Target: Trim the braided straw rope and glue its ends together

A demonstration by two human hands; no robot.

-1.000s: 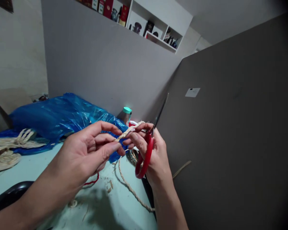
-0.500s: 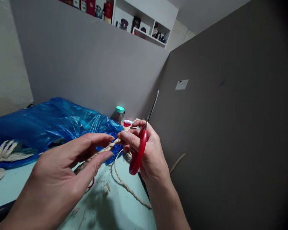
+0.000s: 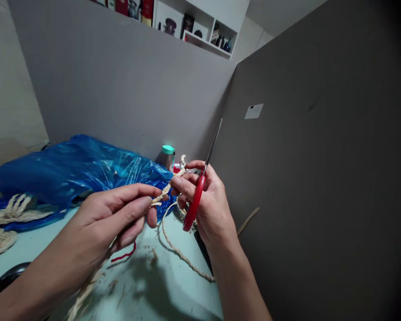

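A pale braided straw cord runs between my two hands above the table. My left hand pinches it between thumb and fingertips, and more of the cord hangs below that wrist. The thumb and fingers of my right hand are closed near the cord's upper end, which sticks up past the fingers. Red-handled scissors are carried in that same hand, blades pointing up and away from the cord. Another length of braided cord curves across the table below my right hand.
A blue plastic bag spreads over the back left, with woven straw pieces beside it. Behind stands a bottle with a turquoise lid. Red string and straw scraps lie on the pale table. A grey partition rises close on the right.
My left fingers have closed from a looser hold to a pinch on the braided cord. The cord's tip now stands higher beyond my right fingers, and the red string shows more fully.
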